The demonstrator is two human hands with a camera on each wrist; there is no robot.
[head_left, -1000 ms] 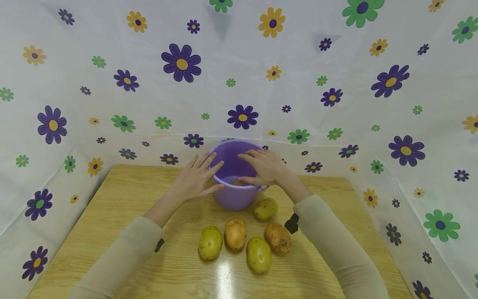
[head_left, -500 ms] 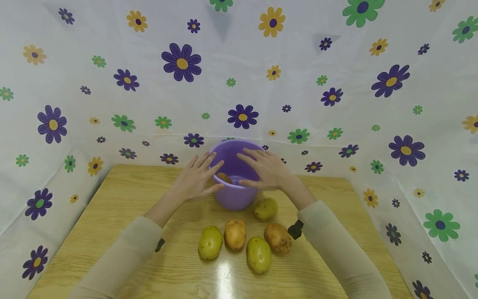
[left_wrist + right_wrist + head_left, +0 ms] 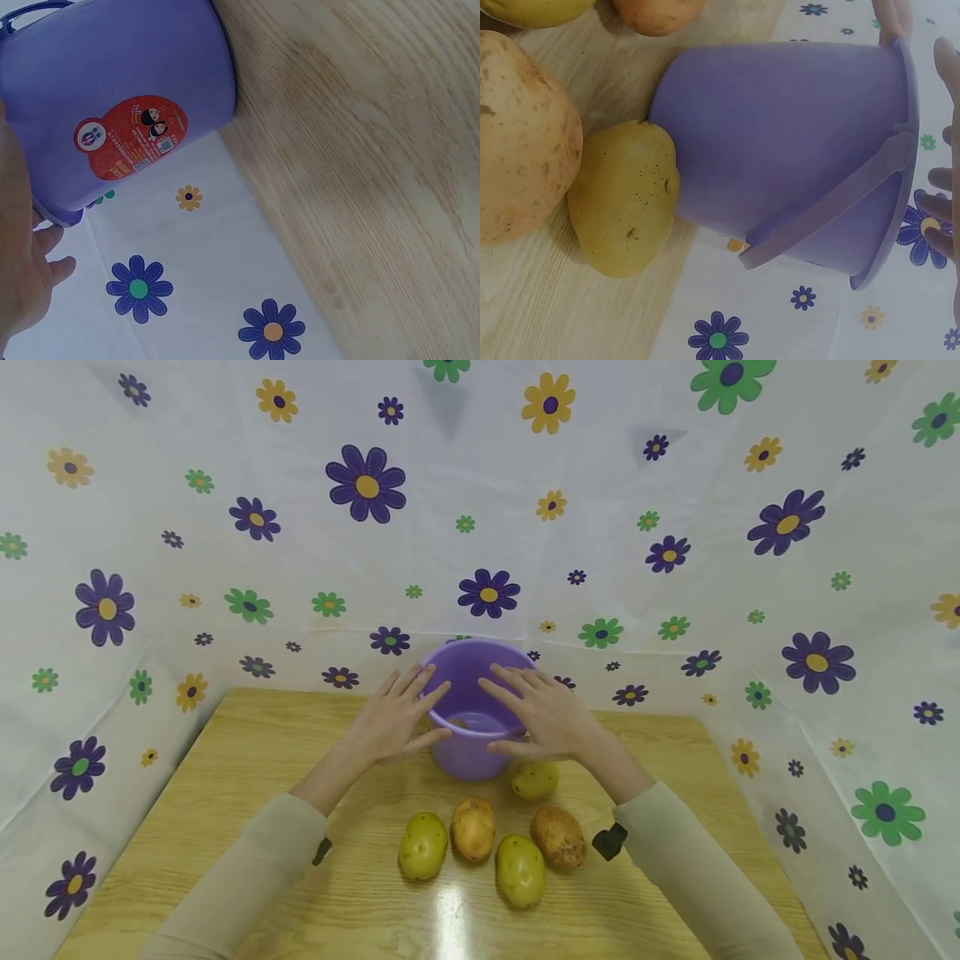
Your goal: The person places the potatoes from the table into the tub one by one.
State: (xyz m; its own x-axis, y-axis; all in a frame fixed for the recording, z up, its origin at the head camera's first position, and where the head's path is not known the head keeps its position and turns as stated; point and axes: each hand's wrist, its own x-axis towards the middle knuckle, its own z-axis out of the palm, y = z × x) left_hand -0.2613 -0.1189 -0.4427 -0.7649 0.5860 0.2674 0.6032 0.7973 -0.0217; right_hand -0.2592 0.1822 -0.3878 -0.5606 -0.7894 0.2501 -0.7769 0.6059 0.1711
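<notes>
A purple plastic bucket (image 3: 468, 760) stands at the far middle of the wooden table (image 3: 225, 777), with a brown potato (image 3: 457, 722) partly showing inside. My left hand (image 3: 405, 714) is open, its straight fingers against the bucket's left rim. My right hand (image 3: 536, 710) is open, hovering over the bucket's right side and holding nothing. In the left wrist view the bucket (image 3: 112, 112) shows a red sticker beside my left hand (image 3: 22, 285). In the right wrist view a yellow-green potato (image 3: 626, 199) lies against the bucket (image 3: 795, 150), with my right fingertips (image 3: 945, 202) past the rim.
Several potatoes lie in front of the bucket: a greenish one (image 3: 534, 779) by its base, then a row (image 3: 422, 846), (image 3: 472, 829), (image 3: 520, 870), (image 3: 558, 837). A flowered white sheet (image 3: 487, 527) walls the table on three sides.
My right hand has drawn back from over the bucket's mouth toward me and to the right. The left hand and the bucket have stayed put.
</notes>
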